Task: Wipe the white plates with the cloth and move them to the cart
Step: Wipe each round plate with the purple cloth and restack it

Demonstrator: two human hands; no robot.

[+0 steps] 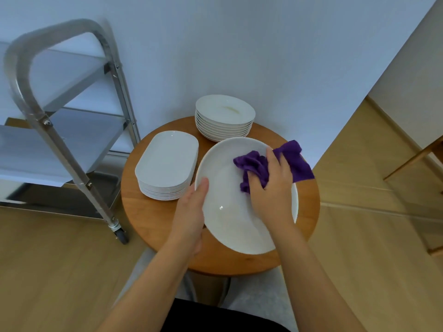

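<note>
Gripping a round white plate (230, 212) by its rim with the left hand (191, 209), tilted above a round wooden table (148, 226); right hand (273, 190) clutching a purple cloth (256, 168) against the plate; cart (60, 130) left.

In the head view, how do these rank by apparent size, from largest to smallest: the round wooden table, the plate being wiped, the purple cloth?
1. Round wooden table
2. Plate being wiped; it is held nearer the camera, so it looks bigger than it really is
3. Purple cloth, partly hidden by the right hand
</note>
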